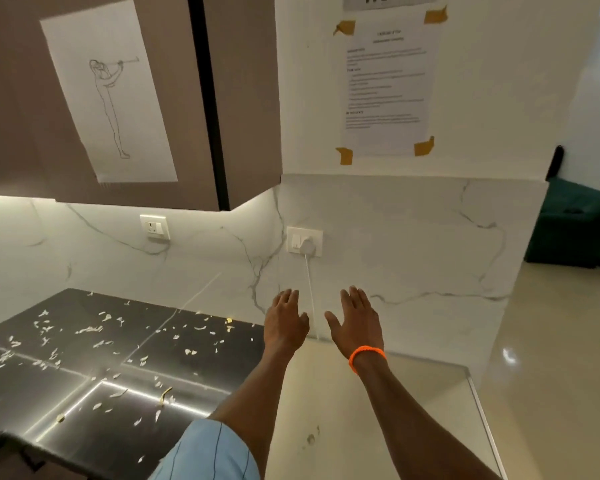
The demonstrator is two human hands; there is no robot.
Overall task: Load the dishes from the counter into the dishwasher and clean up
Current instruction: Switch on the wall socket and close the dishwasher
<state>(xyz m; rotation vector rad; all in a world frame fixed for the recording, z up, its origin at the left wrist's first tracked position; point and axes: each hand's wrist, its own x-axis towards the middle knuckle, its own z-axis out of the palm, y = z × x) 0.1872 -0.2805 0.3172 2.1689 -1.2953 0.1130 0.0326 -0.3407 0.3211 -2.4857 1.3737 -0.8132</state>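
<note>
My left hand [285, 320] and my right hand [357, 322] are stretched forward side by side, fingers straight, holding nothing. They hover above the beige top [343, 410] of an appliance at the right end of the counter. An orange band circles my right wrist. The black counter [125, 344] to the left is strewn with several pale food scraps [87, 330]. No dishes are in view.
A white plug and cord [307, 251] hang from a wall socket just beyond my hands. A second socket [155, 227] sits further left under brown upper cabinets [243, 98]. Marble backsplash runs behind. Papers are taped to the cabinet and wall. A green seat [575, 230] stands at the far right.
</note>
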